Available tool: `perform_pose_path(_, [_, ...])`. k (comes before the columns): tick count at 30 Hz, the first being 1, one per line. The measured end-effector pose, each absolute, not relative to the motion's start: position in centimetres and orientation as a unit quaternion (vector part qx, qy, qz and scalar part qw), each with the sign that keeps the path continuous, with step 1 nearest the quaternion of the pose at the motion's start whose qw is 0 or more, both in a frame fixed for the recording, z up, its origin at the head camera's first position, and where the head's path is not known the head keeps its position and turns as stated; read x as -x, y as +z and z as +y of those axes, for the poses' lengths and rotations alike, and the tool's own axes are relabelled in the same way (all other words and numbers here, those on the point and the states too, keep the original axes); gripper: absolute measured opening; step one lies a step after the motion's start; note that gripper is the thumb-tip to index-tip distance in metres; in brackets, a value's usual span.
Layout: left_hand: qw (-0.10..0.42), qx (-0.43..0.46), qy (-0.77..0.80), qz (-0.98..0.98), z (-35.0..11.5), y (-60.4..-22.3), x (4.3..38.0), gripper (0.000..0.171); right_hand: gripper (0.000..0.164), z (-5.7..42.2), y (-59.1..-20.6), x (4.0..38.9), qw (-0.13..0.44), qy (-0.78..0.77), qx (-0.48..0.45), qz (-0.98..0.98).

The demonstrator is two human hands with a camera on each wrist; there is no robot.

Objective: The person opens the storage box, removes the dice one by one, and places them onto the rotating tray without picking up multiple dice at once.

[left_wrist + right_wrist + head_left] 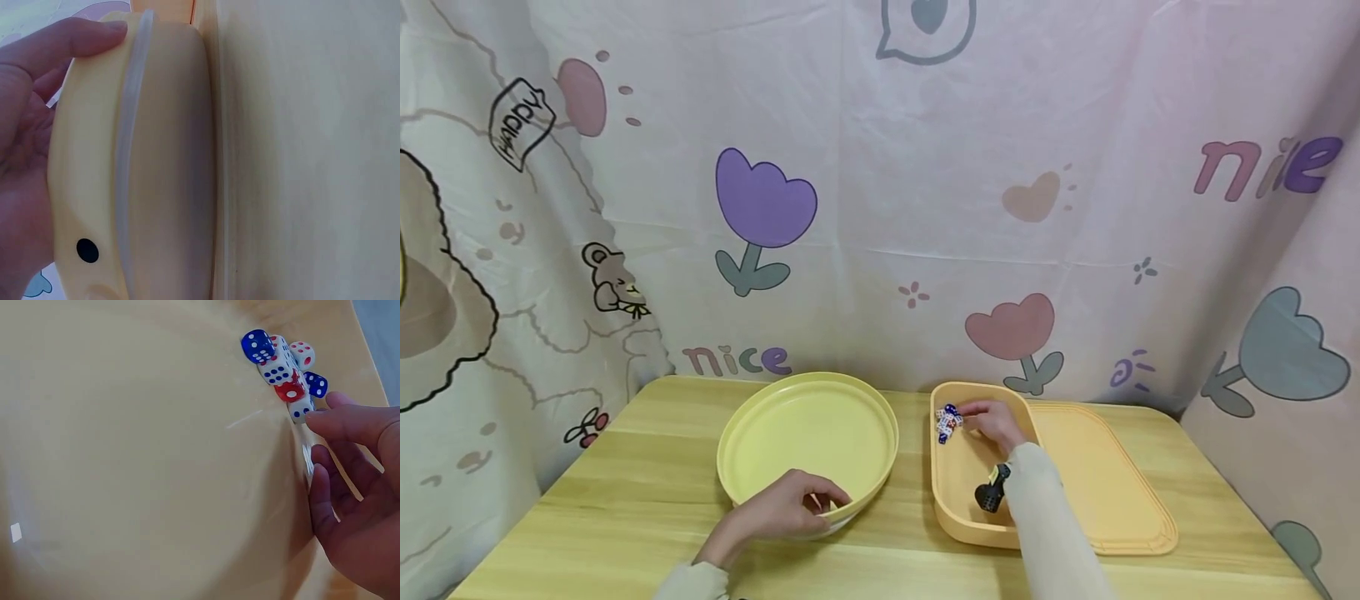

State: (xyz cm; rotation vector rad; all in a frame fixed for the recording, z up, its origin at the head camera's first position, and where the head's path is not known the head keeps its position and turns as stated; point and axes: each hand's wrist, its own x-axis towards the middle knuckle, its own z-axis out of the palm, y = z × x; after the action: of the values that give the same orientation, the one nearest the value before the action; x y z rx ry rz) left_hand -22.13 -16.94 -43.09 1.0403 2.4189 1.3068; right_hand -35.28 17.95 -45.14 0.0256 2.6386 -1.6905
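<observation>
My left hand (793, 504) grips the near rim of a round yellow container (808, 433), fingers over the edge. In the left wrist view, a thumb (103, 39) lies on its yellow band, above a pale strip and a black dot. My right hand (996, 425) reaches inside an orange rectangular box (943, 517). Several dice (281, 369), white, blue and red, are bunched against the box's wall. The right thumb's tip overlaps a white die (299, 411) at the bunch's near end, with the other fingers bent loosely along the wall.
A flat orange lid (1101, 475) lies right of the box on the wood-grain table (625, 492). A small black wrist camera (991, 492) shows over the box beside the right sleeve. Printed curtains (887, 208) hang behind and at both sides.
</observation>
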Motion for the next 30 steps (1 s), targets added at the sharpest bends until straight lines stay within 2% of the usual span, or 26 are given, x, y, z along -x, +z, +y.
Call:
perform_pose_path(5, [0.103,-0.347,0.442,0.821,-16.94,-43.1,22.09,0.03,0.03,17.71,-45.29,35.29,0.006,-0.523,-0.003,0.852])
perform_pose_path(17, [0.097,-0.358,0.44,0.818,-16.97,-43.12,22.27,0.029,0.015,17.54,-45.12,35.47,0.016,-0.481,-0.022,0.876])
perform_pose_path(30, [0.093,-0.353,0.438,0.822,-16.86,-43.12,22.25,0.028,0.015,18.28,-45.13,35.42,0.021,-0.512,-0.014,0.859])
